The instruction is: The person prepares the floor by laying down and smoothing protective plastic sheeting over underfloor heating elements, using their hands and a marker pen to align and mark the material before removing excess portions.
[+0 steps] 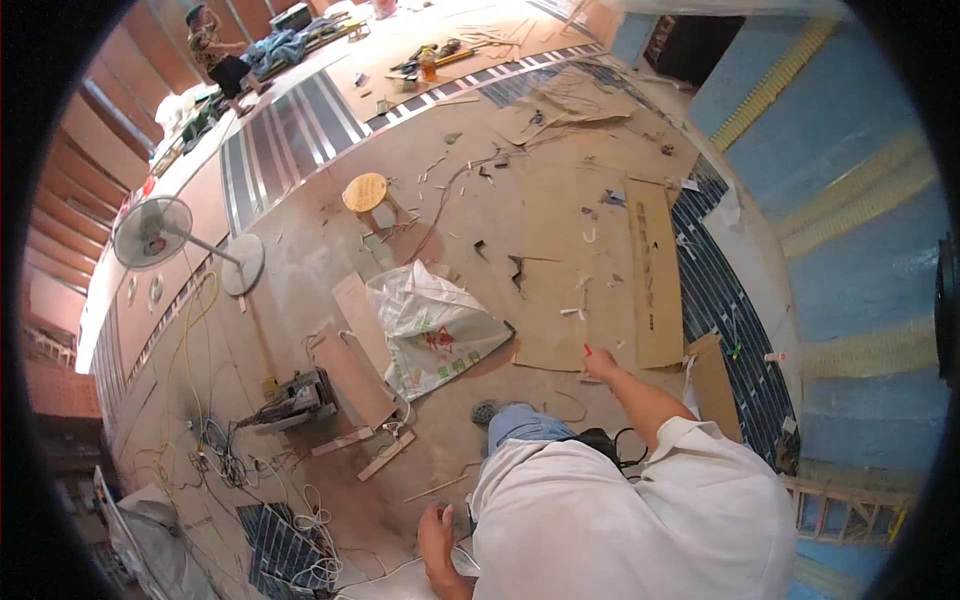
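Note:
My right hand (602, 367) reaches forward over the floor with its fingers closed on a small red stick-like thing. Only the red end (588, 350) sticks out, so its exact kind does not show. Below that hand lies a large flat sheet of brown cardboard (560, 310), with small white scraps on it. My left hand (436, 535) hangs low beside my leg, fingers loosely bent and slightly apart, with nothing visible in it. A thin wooden strip (437, 488) lies on the floor nearby. To the left of the cardboard sits a crumpled white woven sack (440, 325).
A round wooden stool (367, 192) and a standing fan (155, 235) are farther left. A dark power tool (300, 400) stands near tangled cables (215, 440). Dark striped sheeting (725, 290) runs along the right. Far left, another person (215, 55) crouches by blue cloth.

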`<action>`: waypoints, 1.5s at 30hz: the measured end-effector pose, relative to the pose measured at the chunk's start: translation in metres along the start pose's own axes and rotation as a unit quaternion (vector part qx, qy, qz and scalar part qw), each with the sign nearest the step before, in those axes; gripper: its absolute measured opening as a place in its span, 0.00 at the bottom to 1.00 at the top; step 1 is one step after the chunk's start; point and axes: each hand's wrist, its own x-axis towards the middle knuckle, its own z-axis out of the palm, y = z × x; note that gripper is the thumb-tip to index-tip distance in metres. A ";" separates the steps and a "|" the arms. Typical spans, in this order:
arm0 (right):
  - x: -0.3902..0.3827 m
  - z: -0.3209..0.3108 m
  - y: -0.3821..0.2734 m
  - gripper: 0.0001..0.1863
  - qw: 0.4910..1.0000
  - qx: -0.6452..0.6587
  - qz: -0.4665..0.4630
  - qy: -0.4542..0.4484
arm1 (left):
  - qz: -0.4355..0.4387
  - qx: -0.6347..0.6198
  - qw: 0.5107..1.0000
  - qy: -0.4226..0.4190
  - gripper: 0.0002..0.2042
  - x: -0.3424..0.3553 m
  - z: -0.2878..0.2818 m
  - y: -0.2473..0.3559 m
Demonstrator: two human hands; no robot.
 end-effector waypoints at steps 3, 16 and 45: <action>-0.043 -0.016 0.018 0.13 0.995 -0.027 0.064 0.067 | 0.025 0.015 0.999 -0.043 0.18 0.007 0.001 0.008; -0.220 -0.012 0.212 0.12 0.996 -0.025 0.071 0.042 | 0.173 0.158 0.946 -0.222 0.19 0.046 0.067 0.026; -0.087 -0.156 0.204 0.07 0.894 0.364 0.161 0.206 | 0.240 0.299 0.881 -0.279 0.19 0.209 0.114 0.364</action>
